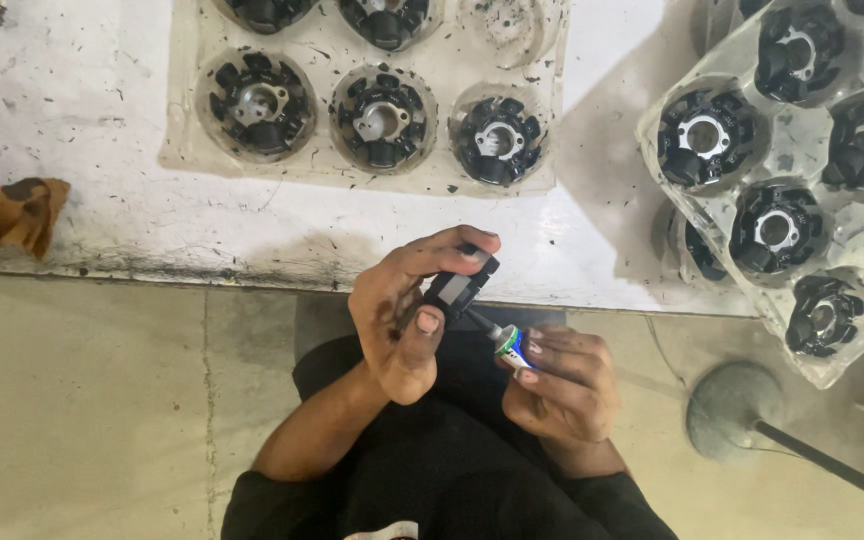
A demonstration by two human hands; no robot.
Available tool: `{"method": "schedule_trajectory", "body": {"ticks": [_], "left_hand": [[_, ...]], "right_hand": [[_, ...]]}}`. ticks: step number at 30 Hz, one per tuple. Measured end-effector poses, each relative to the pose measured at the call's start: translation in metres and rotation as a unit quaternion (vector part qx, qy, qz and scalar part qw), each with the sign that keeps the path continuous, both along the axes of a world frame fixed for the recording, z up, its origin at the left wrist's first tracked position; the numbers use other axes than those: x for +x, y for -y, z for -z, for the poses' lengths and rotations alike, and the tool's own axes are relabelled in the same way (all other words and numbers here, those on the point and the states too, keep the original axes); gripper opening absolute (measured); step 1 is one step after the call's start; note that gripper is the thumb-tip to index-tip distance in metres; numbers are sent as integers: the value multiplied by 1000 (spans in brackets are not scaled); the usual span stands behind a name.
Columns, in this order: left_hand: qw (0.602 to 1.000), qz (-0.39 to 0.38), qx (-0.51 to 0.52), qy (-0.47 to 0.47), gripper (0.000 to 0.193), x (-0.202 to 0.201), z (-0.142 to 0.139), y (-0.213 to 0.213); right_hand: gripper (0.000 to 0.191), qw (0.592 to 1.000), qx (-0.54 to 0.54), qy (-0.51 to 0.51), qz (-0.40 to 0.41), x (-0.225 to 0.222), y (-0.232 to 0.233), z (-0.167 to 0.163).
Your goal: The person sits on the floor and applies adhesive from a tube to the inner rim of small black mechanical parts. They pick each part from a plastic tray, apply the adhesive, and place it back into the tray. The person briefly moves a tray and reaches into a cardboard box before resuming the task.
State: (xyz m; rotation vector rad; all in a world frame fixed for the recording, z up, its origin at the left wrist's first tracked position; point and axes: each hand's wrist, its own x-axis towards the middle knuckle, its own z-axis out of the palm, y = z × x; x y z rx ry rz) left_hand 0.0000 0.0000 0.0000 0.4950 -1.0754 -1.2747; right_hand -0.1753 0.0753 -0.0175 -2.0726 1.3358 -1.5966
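Left hand (pixel 399 320): fingers (pixel 442 250) curled shut around a small black part (pixel 460 285), thumb pressed on its near face, forefinger arched over the top. Right hand (pixel 562 385): fingers closed on a small tube (pixel 508 345) with a green and white label, its thin nozzle tilted up and to the left so that the tip meets the black part. Both hands are held close together above the person's lap (dark clothing fills the lower middle of the view), just in front of the near edge of the worktop (pixel 102 130).

The worktop is white, scuffed and flecked with dark specks. A clear plastic tray (pixel 432 180) lies flat on it beyond the hands, with round black wound parts (pixel 498 140) seated one to a pocket; one pocket at the upper right of that tray holds none. A second clear tray (pixel 832 370), tilted and overhanging the worktop's edge at the right, carries more of the same parts. A brown rag (pixel 2 215) sits at the left edge. On the floor at the lower right stands a round grey base (pixel 737 410) with a dark rod.
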Motion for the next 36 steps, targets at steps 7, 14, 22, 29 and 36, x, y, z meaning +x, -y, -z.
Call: {"method": "schedule_trajectory", "body": {"ticks": [7, 14, 22, 29, 36], "left_hand": [[1000, -4, 3, -11, 42, -1, 6, 0], [999, 6, 22, -29, 42, -2, 11, -1], [998, 3, 33, -51, 40, -4, 18, -3], [968, 39, 130, -213, 44, -8, 19, -11], [885, 65, 307, -343, 52, -17, 16, -21]], "right_hand": [[38, 1000, 7, -20, 1, -1, 0, -2], [42, 999, 4, -36, 12, 1, -1, 0], [44, 999, 8, -43, 12, 0, -5, 2], [44, 997, 30, -57, 35, 0, -9, 6], [44, 1000, -10, 4, 29, 1, -7, 15]]}}
